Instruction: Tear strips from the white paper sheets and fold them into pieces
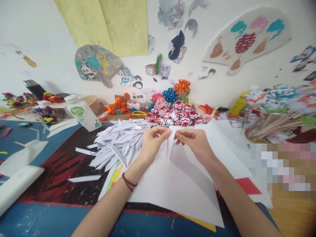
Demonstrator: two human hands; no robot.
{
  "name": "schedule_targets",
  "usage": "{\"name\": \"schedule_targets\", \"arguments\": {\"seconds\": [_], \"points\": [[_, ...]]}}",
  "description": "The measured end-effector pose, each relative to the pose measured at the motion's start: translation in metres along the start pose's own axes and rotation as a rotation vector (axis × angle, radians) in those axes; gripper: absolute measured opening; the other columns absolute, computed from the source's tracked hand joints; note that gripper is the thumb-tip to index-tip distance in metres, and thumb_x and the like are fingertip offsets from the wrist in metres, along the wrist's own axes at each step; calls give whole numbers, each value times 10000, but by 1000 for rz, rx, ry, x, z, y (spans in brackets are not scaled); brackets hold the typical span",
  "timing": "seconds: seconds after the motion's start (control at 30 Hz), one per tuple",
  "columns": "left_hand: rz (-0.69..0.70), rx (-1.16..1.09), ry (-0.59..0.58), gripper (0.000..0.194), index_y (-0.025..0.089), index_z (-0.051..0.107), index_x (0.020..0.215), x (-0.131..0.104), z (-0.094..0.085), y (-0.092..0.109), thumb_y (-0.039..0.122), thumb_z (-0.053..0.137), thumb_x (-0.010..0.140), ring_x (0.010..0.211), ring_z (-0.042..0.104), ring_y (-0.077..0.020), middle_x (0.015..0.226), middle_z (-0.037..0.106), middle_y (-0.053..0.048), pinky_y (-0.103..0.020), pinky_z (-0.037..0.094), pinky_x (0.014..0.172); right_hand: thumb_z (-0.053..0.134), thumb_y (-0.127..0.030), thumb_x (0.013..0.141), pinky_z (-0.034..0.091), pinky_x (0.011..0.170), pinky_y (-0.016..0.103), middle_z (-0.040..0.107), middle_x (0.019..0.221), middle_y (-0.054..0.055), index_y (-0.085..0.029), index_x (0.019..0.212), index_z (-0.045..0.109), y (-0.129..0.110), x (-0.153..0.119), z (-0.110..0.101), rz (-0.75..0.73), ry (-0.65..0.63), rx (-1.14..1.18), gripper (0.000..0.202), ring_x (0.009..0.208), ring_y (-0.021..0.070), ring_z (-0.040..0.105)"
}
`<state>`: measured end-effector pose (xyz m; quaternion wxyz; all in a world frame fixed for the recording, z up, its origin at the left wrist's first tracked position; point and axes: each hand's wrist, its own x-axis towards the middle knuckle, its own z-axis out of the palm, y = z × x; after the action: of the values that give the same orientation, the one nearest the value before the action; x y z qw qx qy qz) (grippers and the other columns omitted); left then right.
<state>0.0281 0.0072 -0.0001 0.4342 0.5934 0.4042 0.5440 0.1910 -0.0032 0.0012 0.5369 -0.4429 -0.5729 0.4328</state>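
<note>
Between my hands a narrow folded strip of white paper (170,144) stands up over the white sheets. My left hand (153,142) pinches its top edge between thumb and fingers, and a dark red cord circles that wrist. My right hand (195,142) is closed at the strip's other side, its fingertips curled in at the paper edge. Under both hands lie large white paper sheets (190,187). Close beside my left hand is a heap of folded white paper strips (118,141).
Behind the hands sit red-and-white flowers (181,113) and orange flowers (118,106). A white bottle (82,113) stands at the left, near a white block (19,187). Wooden sticks (269,126) fill a container at right. A red paper piece (248,186) shows by my right forearm.
</note>
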Motion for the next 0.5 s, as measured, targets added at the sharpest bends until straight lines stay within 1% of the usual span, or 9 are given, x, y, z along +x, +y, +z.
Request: {"name": "schedule_targets", "arguments": {"seconds": [0.17, 0.3, 0.4, 0.5], "points": [[24, 2, -14, 220, 161, 676, 791, -1, 0, 4, 380, 681, 762, 766, 578, -144, 822, 674, -34, -245, 420, 694, 703, -362, 737, 483, 525, 259, 692, 684, 39, -163, 768, 730, -3, -2, 1, -28, 14, -3, 204, 574, 141, 614], [25, 32, -20, 218, 156, 669, 783, -1, -1, 7, 372, 686, 759, 748, 561, -132, 810, 664, -28, -232, 392, 661, 712, -302, 735, 498, 535, 247, 691, 702, 32, -163, 760, 725, -4, -3, 2, -61, 31, 11, 142, 587, 134, 622], [27, 33, -11, 224, 156, 664, 775, -1, -1, 6, 378, 686, 757, 740, 559, -132, 806, 660, -28, -236, 391, 662, 716, -277, 733, 502, 533, 240, 686, 698, 21, -170, 752, 721, -4, -4, 3, -90, 46, 8, 109, 583, 128, 624], [22, 20, 4, 231, 157, 663, 780, -1, 0, 4, 387, 682, 760, 738, 558, -133, 805, 657, -26, -245, 398, 681, 718, -273, 733, 501, 525, 237, 684, 686, 18, -172, 750, 720, -4, -4, 3, -89, 50, 2, 103, 576, 127, 625]]}}
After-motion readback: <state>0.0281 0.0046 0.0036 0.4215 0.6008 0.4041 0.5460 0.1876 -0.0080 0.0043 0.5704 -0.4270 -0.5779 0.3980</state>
